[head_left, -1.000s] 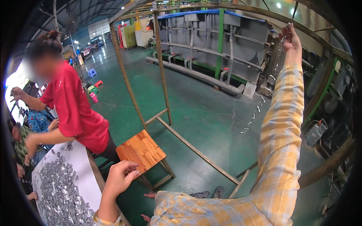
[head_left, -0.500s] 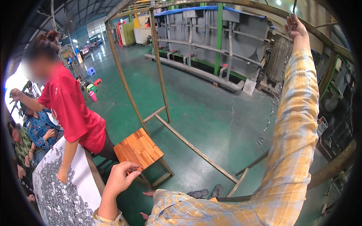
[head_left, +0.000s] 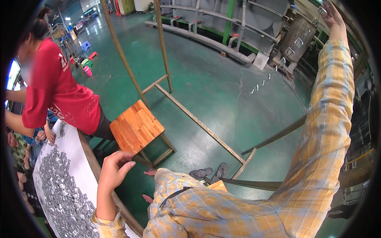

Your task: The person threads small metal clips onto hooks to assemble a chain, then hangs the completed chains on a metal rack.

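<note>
Left hand point(head_left: 113, 170) hangs loosely curled, holding nothing, just over the worktop point(head_left: 85, 186) edge beside the heap of small metal parts point(head_left: 59, 194). Right hand point(head_left: 331, 14) is stretched up high; can't tell its grip. Wooden stool point(head_left: 136, 127) sits nearby.

Lighting: bright, even overhead light.
We note glare on the green floor point(head_left: 222, 91), a dark fisheye rim, bent edges.
</note>
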`<state>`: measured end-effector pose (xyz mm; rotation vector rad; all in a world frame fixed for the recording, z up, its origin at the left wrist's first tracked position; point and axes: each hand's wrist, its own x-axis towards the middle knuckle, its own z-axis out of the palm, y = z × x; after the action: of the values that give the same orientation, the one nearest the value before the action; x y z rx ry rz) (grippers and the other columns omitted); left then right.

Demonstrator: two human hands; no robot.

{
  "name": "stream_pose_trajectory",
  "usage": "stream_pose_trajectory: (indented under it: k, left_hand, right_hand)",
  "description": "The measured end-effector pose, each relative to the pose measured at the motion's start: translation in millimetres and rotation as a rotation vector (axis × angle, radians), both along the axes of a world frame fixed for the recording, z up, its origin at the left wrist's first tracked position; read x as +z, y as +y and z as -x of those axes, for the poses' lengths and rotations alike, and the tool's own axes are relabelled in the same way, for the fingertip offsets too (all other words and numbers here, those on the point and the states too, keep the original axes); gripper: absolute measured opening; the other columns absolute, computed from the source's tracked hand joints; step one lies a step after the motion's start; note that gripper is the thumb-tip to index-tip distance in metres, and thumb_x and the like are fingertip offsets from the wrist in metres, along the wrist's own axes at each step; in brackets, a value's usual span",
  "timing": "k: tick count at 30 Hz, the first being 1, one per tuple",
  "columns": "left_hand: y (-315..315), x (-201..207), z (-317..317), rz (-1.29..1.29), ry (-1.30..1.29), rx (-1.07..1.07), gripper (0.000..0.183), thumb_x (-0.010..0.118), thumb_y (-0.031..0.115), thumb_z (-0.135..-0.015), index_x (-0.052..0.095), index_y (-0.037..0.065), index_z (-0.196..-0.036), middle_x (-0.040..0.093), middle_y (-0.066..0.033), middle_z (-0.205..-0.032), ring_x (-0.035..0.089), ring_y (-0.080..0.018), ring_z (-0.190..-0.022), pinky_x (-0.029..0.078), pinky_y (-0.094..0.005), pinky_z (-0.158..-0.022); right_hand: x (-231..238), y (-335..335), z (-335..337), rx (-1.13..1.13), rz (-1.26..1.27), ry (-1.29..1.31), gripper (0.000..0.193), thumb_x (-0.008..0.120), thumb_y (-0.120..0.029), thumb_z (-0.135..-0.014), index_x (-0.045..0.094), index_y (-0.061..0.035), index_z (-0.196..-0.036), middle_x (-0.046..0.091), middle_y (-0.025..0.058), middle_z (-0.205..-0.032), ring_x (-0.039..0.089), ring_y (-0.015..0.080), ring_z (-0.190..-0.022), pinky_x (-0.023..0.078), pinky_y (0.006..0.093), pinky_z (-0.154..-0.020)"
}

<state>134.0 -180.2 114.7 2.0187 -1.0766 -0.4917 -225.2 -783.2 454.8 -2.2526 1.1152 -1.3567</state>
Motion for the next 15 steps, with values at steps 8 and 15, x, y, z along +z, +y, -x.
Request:
stream_pose_trajectory:
  k: [8, 15]
  left_hand:
    - [35.4, -27.4, 1.7, 0.015, 0.114, 0.100, 0.018, 0.067, 0.001, -0.074, 0.062, -0.003, -0.091, 0.061, -0.0066, -0.078, 0.058, -0.0105, -0.070, 0.047, -0.0237, -0.064]
    - [102.7, -80.9, 10.9, 0.061, 0.292, 0.296, 0.017, 0.064, 0.001, -0.077, 0.062, -0.002, -0.093, 0.062, -0.0044, -0.079, 0.056, -0.0085, -0.071, 0.046, -0.0223, -0.067]
  right_hand:
    - [-24.0, -0.1, 5.9, 0.045, -0.148, -1.200, 0.042, 0.071, -0.032, -0.077, 0.060, -0.0093, -0.111, 0.058, 0.0081, -0.114, 0.047, 0.0218, -0.115, 0.032, 0.0440, -0.100]
    - [-194.1, 30.4, 50.1, -0.207, -0.157, -1.173, 0.030, 0.068, -0.035, -0.078, 0.063, -0.0083, -0.091, 0.066, 0.0042, -0.086, 0.061, 0.0169, -0.078, 0.040, 0.0290, -0.065]
